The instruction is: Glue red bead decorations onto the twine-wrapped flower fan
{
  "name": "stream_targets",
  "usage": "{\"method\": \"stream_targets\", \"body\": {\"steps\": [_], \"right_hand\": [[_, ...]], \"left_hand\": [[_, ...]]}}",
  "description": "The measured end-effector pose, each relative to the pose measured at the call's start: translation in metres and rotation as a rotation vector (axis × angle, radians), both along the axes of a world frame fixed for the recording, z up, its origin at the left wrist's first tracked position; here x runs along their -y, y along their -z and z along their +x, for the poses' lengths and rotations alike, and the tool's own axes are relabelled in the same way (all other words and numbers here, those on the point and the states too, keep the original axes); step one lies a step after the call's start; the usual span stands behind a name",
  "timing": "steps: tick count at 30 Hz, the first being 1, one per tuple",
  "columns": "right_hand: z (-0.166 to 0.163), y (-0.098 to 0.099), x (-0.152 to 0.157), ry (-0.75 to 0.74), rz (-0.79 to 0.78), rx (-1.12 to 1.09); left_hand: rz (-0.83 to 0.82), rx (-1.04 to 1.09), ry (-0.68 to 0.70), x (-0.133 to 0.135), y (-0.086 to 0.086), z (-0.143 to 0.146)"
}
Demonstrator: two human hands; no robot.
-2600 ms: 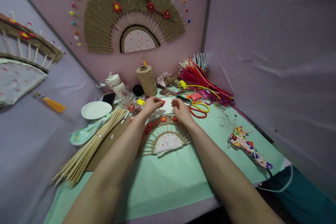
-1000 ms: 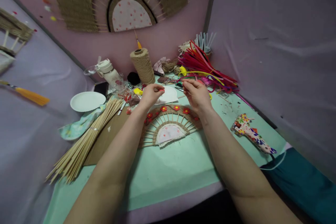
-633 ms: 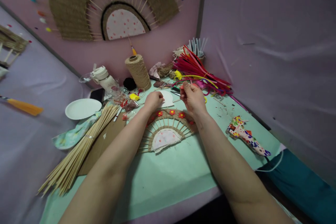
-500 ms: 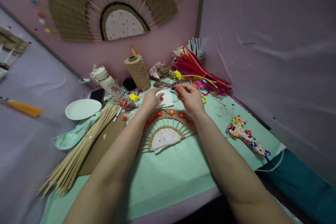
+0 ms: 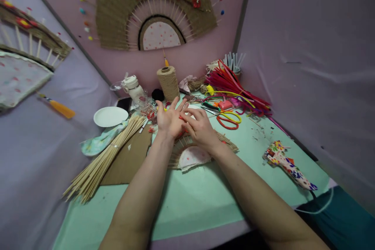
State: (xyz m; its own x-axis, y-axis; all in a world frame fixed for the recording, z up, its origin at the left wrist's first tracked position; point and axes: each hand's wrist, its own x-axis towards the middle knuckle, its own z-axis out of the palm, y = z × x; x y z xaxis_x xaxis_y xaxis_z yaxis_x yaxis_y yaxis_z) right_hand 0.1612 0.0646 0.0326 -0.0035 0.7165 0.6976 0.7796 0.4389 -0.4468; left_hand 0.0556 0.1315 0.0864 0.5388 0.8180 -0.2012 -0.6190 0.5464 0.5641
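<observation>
My left hand (image 5: 170, 121) is turned palm up with its fingers spread, above the far side of a small fan (image 5: 193, 157) on the table. My right hand (image 5: 199, 127) reaches across to that palm, thumb and fingers drawn together in a pinch. A bit of red shows at its fingertips, too small to name. The fan has thin sticks, a twine-wrapped band and a white half-round centre with red spots. Both hands cover much of its upper band and its red flowers. Scissors (image 5: 227, 120) with red and yellow handles lie right of my right hand.
Bamboo sticks (image 5: 102, 160) lie on brown cardboard (image 5: 125, 158) at left, near a white plate (image 5: 110, 116). Behind stand a white bottle (image 5: 132, 86) and a twine spool (image 5: 168, 84). Red pipe cleaners (image 5: 234, 90) lie back right; a patterned glue gun (image 5: 290, 164) is at right.
My left hand has turned palm up and spread its fingers. My right hand has come left to meet it. The view has shifted, and the scissors now show fully.
</observation>
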Motion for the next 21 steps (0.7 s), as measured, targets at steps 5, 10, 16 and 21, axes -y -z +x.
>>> {"method": "stream_targets", "body": {"steps": [5, 10, 16, 21], "right_hand": [[-0.003, 0.000, 0.004, -0.053, -0.064, 0.156], [-0.004, -0.001, 0.005, -0.023, -0.145, 0.246], [-0.007, -0.001, 0.006, -0.050, -0.189, 0.289], [-0.011, 0.000, 0.007, -0.103, -0.205, 0.335]], "left_hand": [[-0.052, 0.011, 0.044, -0.001, 0.000, -0.003], [-0.036, 0.081, -0.003, -0.005, 0.003, -0.009], [-0.062, 0.020, 0.129, 0.002, 0.015, 0.005], [-0.022, 0.022, 0.001, -0.009, 0.007, -0.014]]}}
